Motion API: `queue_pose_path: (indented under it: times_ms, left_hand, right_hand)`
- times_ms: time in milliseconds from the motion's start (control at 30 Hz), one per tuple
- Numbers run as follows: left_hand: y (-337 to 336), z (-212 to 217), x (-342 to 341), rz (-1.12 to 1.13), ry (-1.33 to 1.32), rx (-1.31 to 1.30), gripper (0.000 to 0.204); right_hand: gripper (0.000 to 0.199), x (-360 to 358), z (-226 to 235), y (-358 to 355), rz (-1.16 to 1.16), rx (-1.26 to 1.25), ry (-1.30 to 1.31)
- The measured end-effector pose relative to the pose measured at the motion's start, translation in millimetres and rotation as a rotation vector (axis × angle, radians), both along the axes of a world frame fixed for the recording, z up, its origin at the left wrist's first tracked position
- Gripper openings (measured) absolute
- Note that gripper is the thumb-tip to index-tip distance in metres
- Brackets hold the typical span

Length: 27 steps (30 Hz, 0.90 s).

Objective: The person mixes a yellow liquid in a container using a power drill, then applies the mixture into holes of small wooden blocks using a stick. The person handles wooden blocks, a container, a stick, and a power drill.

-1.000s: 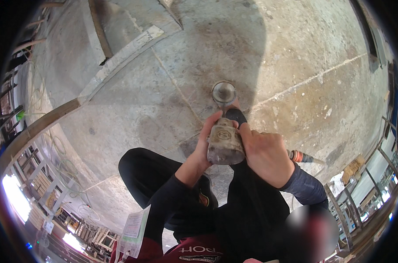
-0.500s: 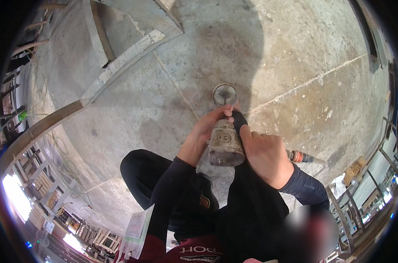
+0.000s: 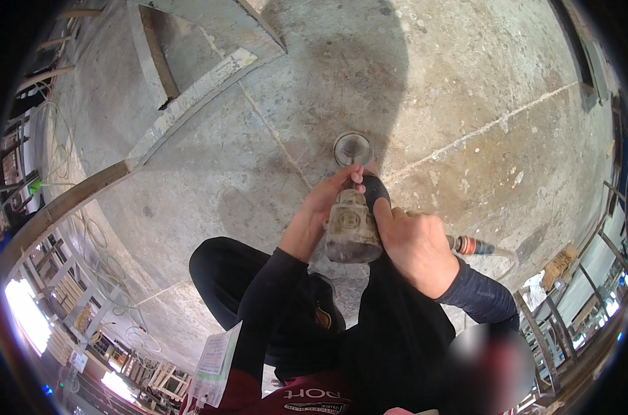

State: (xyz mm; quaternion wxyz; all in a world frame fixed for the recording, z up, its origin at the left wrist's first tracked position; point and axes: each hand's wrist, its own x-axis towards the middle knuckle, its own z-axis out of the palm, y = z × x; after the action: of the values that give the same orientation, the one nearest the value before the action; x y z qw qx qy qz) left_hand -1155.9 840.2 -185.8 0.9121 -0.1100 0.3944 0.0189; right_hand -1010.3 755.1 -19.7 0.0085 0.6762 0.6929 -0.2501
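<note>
A worn grey air-powered tool (image 3: 354, 232) with a rounded, dusty cap hangs above the concrete floor between my hands. My right hand (image 3: 419, 249) is closed around its dark handle, and a hose coupling (image 3: 469, 245) with an orange band sticks out beyond that hand. Curled about the tool's far, narrow end are the fingers of my left hand (image 3: 338, 190); whether something small is pinched there is hidden. Just past those fingertips is a round, rimmed, greyish disc or dish (image 3: 353, 149). I cannot tell whether it joins the tool or lies on the floor.
A wooden frame (image 3: 189, 104) with a long beam (image 3: 65, 197) lies across the left and far left. My bent knee (image 3: 220, 263) and shoe (image 3: 323, 304) are close below the hands. Hoses (image 3: 96, 242) trail at left; metal racks (image 3: 556, 332) stand at right.
The view has shifted very slightly. Both hands keep their hold on the tool, whose cap is tilted a little differently and looks more blurred.
</note>
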Motion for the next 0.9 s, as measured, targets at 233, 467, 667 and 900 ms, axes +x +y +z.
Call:
queue_pose_path:
  times_ms: [233, 467, 667, 900]
  left_hand:
    - [-4, 5, 5, -0.022, 0.007, 0.04, 0.017]
    - [-1, 1, 3, -0.089, 0.035, 0.07, 0.02]
    - [-4, -3, 2, -0.085, 0.044, 0.064, 0.019]
    - [-7, -5, 1, -0.075, 0.018, 0.066, 0.019]
  right_hand:
    - [0.027, 7, 4, 0, -0.006, -0.054, 0.05]
    - [0.032, 4, 2, 1, 0.002, -0.028, 0.053]
    - [0.034, 8, 11, 2, 0.0, -0.107, 0.111]
    - [0.027, 6, 9, 1, 0.019, -0.092, 0.022]
